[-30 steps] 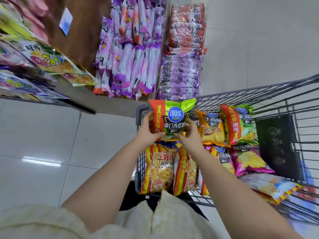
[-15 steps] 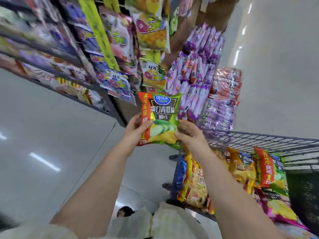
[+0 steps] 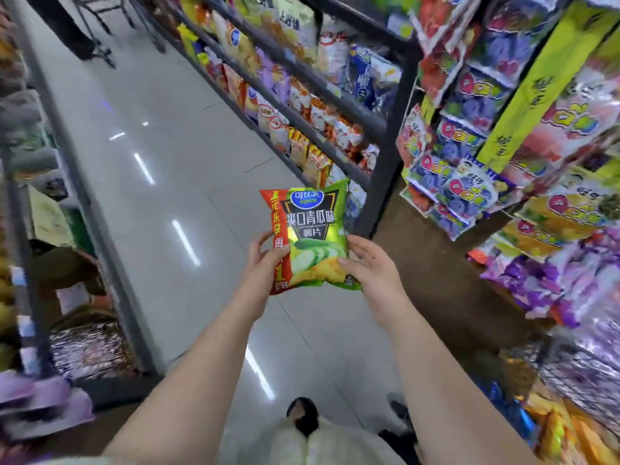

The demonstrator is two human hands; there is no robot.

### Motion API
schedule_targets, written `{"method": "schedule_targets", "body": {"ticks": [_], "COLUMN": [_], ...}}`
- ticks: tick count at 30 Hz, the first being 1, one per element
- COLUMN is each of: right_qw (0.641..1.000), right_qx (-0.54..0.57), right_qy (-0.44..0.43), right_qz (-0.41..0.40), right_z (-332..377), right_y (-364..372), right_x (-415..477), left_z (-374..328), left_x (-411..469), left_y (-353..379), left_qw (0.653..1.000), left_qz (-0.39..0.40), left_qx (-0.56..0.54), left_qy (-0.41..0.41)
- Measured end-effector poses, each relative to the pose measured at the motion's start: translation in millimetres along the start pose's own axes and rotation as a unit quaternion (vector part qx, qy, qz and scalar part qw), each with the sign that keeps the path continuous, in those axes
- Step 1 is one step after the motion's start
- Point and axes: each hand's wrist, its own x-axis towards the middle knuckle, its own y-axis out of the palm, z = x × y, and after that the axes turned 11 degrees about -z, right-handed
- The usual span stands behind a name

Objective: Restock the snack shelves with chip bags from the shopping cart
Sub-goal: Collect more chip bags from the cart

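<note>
A green and red chip bag (image 3: pixel 310 226) with a cucumber picture is held upright in front of me, over the aisle floor. My left hand (image 3: pixel 263 263) grips its lower left edge, thumb on the front. My right hand (image 3: pixel 372 266) holds its lower right edge, thumb pressed on the front and fingers behind. The snack shelves (image 3: pixel 312 92) with rows of chip bags run along the aisle beyond the bag. A corner of the shopping cart (image 3: pixel 577 374) with orange bags shows at the bottom right.
Hanging candy packs (image 3: pixel 469 169) and purple packets (image 3: pixel 550 283) crowd the endcap at right. A black shelf post (image 3: pixel 392 152) stands just behind the bag. Another dark shelf unit (image 3: pixel 77 229) lines the left side. The tiled aisle floor (image 3: pixel 161 182) runs between.
Both hands have lifted the bag out of the cart and carried it toward the aisle. My view has swung left from the cart to the snack shelves.
</note>
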Motion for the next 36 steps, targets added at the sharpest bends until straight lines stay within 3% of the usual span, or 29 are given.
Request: {"method": "schedule_targets", "body": {"ticks": [7,15,24,29,36], "right_qw": [0.997,0.989,0.961,0.942,0.926], "right_qx": [-0.037,-0.053,-0.042,-0.02,-0.011], "right_qy": [0.021,-0.047,-0.145,-0.233,-0.295], "right_qz": [0.064,0.132,0.232,0.24,0.234], "right_z": [9.6,62.6,198.9,295.0,377.0], "right_y": [104.0,202.3,342.7,437.8,549.9], "right_x": [30.2,121.1,279.0,346.6,419.5], "left_z": [-32.6,-122.8,-311.5,-435.2,-555.0], "left_x": [58.7,148.0,279.2,354.0,444.9], "left_y": [-71.1,-87.0,-88.1,-99.5,-121.0], "left_qw": [0.996,0.99,0.964,0.942,0.92], "left_qz": [-0.076,-0.106,-0.144,-0.16,-0.159], "left_qx": [-0.033,-0.067,-0.097,-0.101,-0.119], "left_qy": [0.013,0.07,0.202,0.277,0.339]}}
